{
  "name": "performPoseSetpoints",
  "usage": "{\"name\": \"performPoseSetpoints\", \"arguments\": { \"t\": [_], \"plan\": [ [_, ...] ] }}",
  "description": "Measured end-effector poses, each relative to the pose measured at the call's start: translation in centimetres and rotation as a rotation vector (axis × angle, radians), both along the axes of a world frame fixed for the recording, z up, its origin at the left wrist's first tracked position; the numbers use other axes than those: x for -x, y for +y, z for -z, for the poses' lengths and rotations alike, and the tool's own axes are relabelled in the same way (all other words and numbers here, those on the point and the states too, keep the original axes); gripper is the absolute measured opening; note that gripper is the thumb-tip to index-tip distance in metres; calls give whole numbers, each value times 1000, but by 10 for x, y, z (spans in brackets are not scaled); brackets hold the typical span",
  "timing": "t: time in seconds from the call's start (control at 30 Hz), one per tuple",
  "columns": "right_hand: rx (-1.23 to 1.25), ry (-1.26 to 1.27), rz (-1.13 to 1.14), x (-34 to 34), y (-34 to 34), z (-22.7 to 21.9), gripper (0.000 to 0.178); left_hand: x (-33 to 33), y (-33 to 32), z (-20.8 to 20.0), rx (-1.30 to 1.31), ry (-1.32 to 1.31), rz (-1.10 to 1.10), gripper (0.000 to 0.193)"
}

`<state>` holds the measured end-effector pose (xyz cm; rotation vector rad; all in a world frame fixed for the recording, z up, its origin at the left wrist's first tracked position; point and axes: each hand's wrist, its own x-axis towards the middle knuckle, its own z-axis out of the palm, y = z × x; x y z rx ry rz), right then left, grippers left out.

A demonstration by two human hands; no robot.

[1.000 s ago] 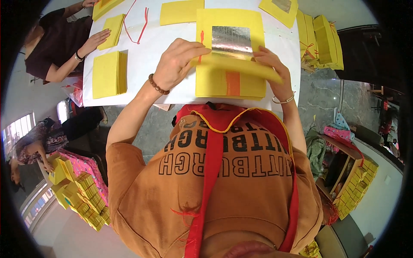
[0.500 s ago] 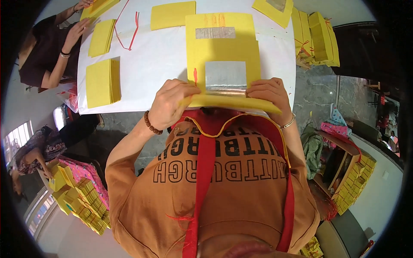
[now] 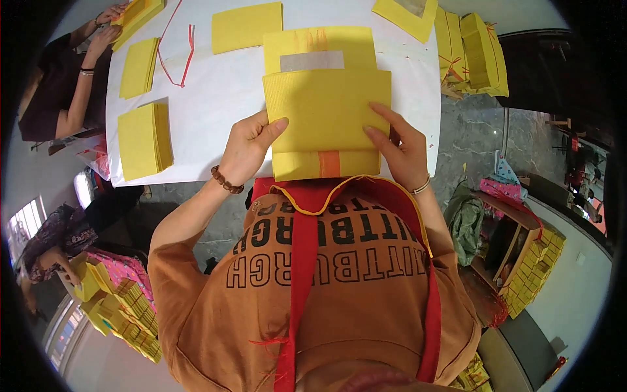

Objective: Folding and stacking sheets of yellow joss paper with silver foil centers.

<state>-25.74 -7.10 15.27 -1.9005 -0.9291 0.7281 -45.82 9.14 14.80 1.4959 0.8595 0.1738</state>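
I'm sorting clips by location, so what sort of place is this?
Probably a small hand-work workshop: flat yellow stacks lie on a white-topped table, many small yellow bundles are piled at the right, and a co-worker handles another yellow piece.

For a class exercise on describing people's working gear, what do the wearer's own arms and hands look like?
The left hand and right hand wear no gloves. A brown beaded bracelet circles the left wrist; a thin, pale bangle sits on the right. The forearms are bare below loose orange-brown sleeves.
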Motion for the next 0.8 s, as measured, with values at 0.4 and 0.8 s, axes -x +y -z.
{"name": "performPoseSetpoints", "arguments": {
  "t": [0.4,0.8],
  "plan": [
    [-49,50,79,2,7,15,33,-10,2,2,225,-36,-114,22],
    [72,-52,69,3,11,1,33,-11,-1,-1,159,-74,-164,24]
  ]
}}
